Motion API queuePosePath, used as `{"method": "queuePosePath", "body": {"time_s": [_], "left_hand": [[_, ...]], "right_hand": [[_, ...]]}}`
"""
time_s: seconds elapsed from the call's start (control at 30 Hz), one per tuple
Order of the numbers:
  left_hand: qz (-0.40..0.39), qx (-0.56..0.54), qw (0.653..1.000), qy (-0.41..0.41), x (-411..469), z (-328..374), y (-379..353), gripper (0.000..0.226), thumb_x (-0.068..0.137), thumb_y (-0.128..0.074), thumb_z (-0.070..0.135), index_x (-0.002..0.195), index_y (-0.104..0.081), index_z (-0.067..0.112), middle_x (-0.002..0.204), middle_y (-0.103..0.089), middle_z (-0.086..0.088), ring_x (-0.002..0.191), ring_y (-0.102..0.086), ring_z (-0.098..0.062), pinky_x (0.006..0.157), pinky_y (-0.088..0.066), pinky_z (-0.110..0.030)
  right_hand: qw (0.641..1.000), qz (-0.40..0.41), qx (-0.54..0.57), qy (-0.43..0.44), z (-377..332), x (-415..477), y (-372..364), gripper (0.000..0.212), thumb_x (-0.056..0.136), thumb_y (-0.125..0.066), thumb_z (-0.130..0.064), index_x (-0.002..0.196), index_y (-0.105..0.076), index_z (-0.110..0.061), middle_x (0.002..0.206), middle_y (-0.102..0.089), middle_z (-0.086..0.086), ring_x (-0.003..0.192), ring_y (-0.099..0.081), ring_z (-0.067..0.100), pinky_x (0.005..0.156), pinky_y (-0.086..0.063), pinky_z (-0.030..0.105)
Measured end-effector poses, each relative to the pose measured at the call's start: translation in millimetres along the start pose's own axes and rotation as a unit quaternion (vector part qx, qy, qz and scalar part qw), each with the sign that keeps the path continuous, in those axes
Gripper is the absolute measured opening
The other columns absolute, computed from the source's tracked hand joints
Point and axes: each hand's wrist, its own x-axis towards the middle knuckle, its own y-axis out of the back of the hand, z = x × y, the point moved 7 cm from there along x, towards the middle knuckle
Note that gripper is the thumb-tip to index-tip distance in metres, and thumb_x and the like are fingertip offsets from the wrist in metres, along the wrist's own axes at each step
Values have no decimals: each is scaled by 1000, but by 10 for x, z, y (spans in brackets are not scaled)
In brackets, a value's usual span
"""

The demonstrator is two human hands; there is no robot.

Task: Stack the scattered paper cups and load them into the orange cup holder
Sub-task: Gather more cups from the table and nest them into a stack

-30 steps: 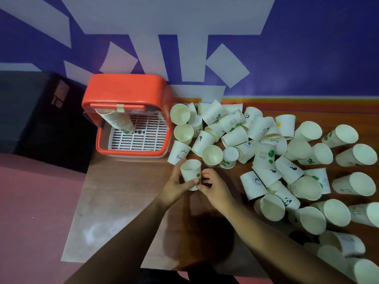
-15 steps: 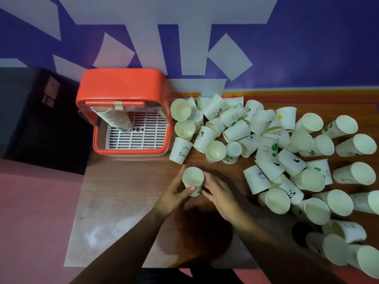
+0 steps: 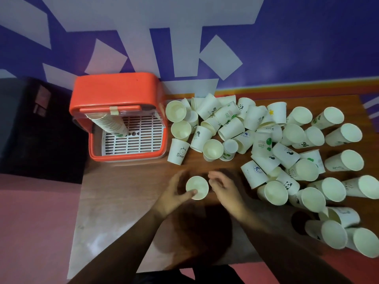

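Cup [image 3: 197, 187] facing up between both hands.
Left hand [image 3: 174, 194] is gripping its rim; right hand [image 3: 224, 188], blurred, is curling just beside it, its hold impossible to tell.

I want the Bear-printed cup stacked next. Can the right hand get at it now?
Probably yes: the right hand holds nothing, and the Bear cup stands at the near edge of the pile with bare table in front.
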Motion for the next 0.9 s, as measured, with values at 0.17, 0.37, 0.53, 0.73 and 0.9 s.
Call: {"method": "queuePosePath", "body": {"time_s": [0.17,0.37,0.53,0.73,0.9], "left_hand": [[163,144,976,0,364,422,498,50,93,-68,31,137,-49,17,135,-57,-11,116,-62,-26,100,-53,-47],[164,367,915,21,689,782,408,59,97,-62,40,140,-39,6,132,-55,-19,117,-60,-38,93,-52,-48],[163,359,919,25,906,742,360,58,95,-65,34,136,-36,6,131,-56,-20,112,-63,-41,88,-54,-50],[134,344,929,-6,949,702,375,77,93,-68,28,152,-22,14,139,-53,-19,116,-62,-41,91,-53,-49],[120,269,955,-42,747,841,437,70,88,-74,28,145,-35,18,132,-58,-10,117,-60,-31,88,-50,-39]], "right_hand": [[973,66,-179,129,-636,184,313,33,93,-60,-16,126,-57,-19,104,-67,-1,96,-63,12,87,-52,31],[904,90,-388,158,-738,458,197,35,94,-60,-22,129,-58,-15,109,-66,6,99,-65,26,75,-54,36],[886,114,-418,167,-665,426,199,23,96,-57,-17,115,-70,-12,110,-62,8,97,-63,28,72,-55,35],[915,176,-267,245,-878,143,428,10,84,-74,-20,88,-73,-11,98,-50,5,85,-58,24,73,-53,33],[940,167,-119,271,-995,-182,571,13,72,-82,-12,70,-71,-18,134,-44,2,124,-46,15,87,-46,13]]}}
